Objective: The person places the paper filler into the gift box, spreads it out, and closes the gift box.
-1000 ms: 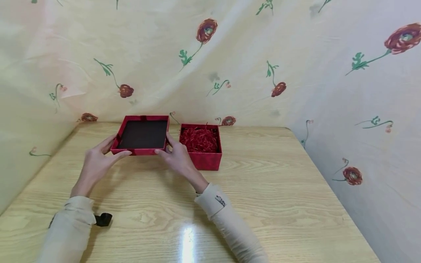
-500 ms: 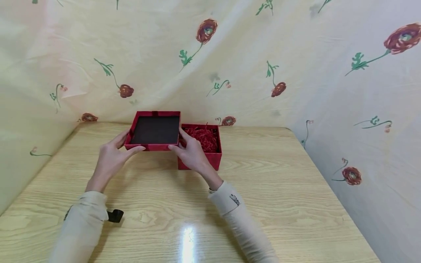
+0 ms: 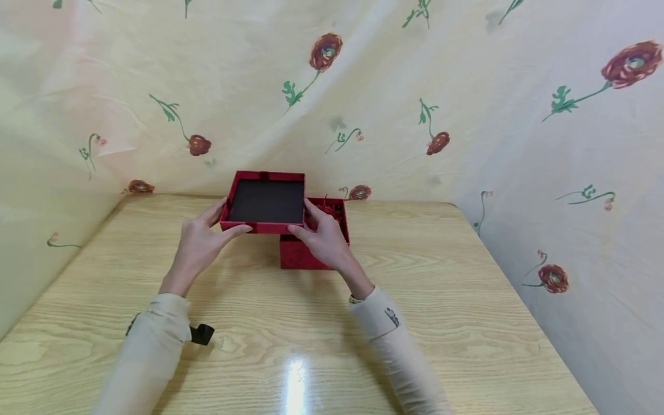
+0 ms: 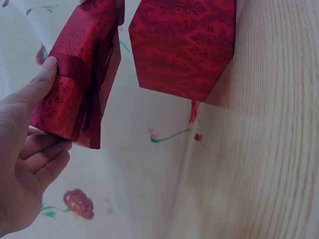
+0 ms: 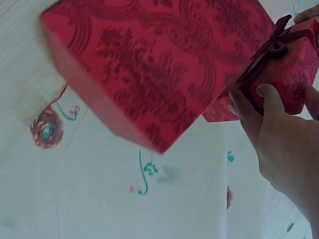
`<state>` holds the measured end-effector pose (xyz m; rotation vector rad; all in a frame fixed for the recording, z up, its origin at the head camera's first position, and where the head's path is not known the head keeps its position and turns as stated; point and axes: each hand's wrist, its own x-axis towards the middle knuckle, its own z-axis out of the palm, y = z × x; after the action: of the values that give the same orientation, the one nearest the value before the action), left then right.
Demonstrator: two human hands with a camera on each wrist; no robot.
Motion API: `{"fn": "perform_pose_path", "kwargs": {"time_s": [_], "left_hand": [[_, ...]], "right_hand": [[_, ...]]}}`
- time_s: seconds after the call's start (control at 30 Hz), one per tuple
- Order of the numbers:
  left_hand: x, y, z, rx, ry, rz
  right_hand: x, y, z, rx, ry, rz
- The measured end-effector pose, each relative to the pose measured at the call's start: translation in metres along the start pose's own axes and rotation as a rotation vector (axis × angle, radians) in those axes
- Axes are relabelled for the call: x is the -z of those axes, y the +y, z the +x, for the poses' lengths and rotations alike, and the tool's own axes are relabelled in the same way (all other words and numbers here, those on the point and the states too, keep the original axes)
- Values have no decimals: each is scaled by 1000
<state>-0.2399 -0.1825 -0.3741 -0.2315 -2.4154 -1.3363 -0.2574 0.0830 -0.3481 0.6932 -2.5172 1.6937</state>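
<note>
A red patterned box lid is held up above the table, its black inner side facing my head. My left hand grips its left end, thumb on the front edge and fingers beneath. At the right end my right hand holds it in the same way. A dark red ribbon with a bow runs round the lid, seen in the right wrist view. The matching red box stands on the table, partly hidden by the lid and right hand. Red shredded paper fills it.
The light wooden table ends at a floral cloth hung behind and beside it. A black object juts out by the left sleeve.
Both hands have carried the lid rightward and slightly up, from the box's left side until it overlaps the box in the head view. The box has stayed put.
</note>
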Motion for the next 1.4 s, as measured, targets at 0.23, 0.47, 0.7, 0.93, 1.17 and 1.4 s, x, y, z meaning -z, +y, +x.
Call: {"fn": "perform_pose_path", "kwargs": {"time_s": [0.23, 0.47, 0.7, 0.93, 1.17, 1.4], "left_hand": [[-11, 9, 4, -31, -9, 10], [-24, 17, 9, -59, -21, 0], [-39, 25, 11, -83, -21, -7], [-53, 31, 11, -110, -8, -12], [-63, 37, 9, -100, -31, -47], [-69, 39, 10, -106, -25, -24]], "right_hand": [[17, 0, -4, -9, 5, -12], [33, 1, -11, -31, 7, 16], [48, 5, -16, -48, 14, -7], [60, 6, -22, -62, 21, -3], [68, 11, -26, -80, 34, 4], [71, 14, -28, -96, 50, -3]]}}
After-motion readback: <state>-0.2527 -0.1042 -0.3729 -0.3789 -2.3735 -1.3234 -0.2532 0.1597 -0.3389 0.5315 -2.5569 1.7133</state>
